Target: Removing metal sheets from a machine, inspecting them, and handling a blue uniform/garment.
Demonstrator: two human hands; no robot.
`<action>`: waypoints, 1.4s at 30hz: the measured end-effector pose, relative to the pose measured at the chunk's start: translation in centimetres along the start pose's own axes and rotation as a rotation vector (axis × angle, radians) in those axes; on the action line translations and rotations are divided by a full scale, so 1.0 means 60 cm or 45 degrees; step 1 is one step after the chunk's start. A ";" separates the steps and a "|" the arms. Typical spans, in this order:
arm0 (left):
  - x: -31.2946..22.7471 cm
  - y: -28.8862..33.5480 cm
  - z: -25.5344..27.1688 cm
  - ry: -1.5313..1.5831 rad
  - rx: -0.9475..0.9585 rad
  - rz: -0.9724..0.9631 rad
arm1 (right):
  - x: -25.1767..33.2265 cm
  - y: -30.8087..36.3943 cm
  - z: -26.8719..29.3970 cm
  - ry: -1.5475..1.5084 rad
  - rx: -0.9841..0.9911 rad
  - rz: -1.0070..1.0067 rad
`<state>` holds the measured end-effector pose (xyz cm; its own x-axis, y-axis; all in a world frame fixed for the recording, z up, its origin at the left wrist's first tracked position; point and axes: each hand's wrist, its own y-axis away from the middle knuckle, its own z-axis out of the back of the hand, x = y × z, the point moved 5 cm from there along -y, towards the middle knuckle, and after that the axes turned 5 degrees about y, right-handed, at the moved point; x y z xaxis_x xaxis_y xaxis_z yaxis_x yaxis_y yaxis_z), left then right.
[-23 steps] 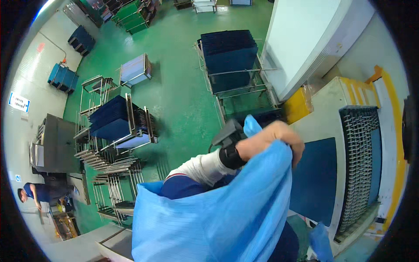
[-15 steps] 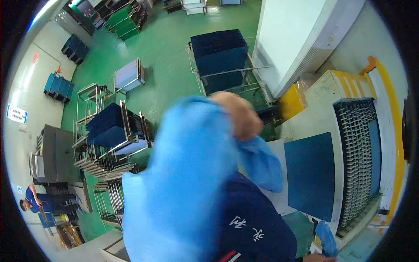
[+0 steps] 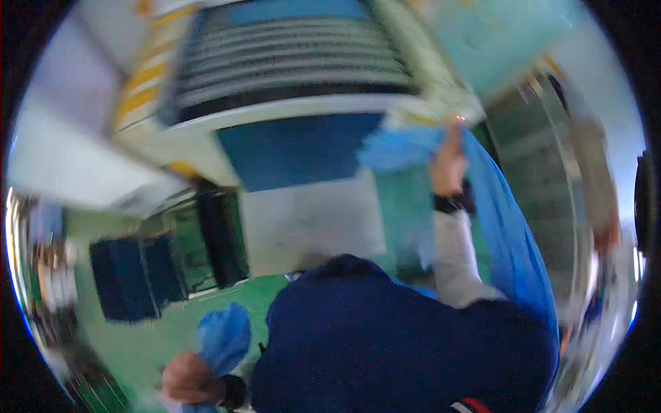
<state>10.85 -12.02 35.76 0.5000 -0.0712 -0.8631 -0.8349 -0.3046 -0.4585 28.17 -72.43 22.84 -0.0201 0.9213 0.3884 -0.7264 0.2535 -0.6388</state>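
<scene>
My right hand (image 3: 449,165) is raised in front of the machine, closed on a thin blue garment (image 3: 506,227). One bunched end sticks out to the left of the fingers, and a long length hangs down outside my forearm. Low at the left, my left hand (image 3: 189,378) looks like a fist, blurred, with a blue bunched piece (image 3: 226,337) of similar material rising beside it. Whether the two blue parts join behind my navy shirt (image 3: 399,337) is hidden. Each wrist has a dark band.
Ahead stands a machine with rows of rollers (image 3: 296,55); a dark blue panel (image 3: 303,151) lies at its near edge above a pale surface (image 3: 313,224). Racked dark panels (image 3: 138,275) stand on the green floor at left. A grey cabinet-like structure (image 3: 530,151) is at right.
My view has swung right, bringing the roller machine from the right side to straight ahead. The blue material no longer covers the middle; my hands are now far apart, one at each side.
</scene>
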 end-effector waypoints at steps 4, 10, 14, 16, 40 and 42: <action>0.002 -0.044 0.042 -0.110 -0.031 -0.079 | 0.246 -0.068 0.089 -0.651 0.204 -0.280; 0.039 -0.072 0.028 -0.293 0.039 0.003 | 0.256 -0.012 0.103 -0.714 0.366 -0.300; 0.057 -0.083 0.025 -0.384 0.129 0.069 | 0.175 -0.013 0.064 -0.672 0.104 -0.529; 0.076 -0.093 0.017 -0.420 0.198 0.106 | 0.178 0.002 0.022 -0.711 -0.067 -0.274; 0.122 -0.002 -0.231 1.002 0.895 0.157 | 0.538 0.140 0.023 -1.510 1.854 0.616; 0.125 0.002 -0.227 0.993 0.867 0.193 | 0.540 0.138 0.022 -1.467 1.949 0.548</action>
<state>17.60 -25.51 32.11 0.1872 -0.7306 -0.6566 -0.7333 0.3408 -0.5883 20.60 -40.87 31.04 -0.2312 0.0832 0.9693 -0.4235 -0.9056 -0.0233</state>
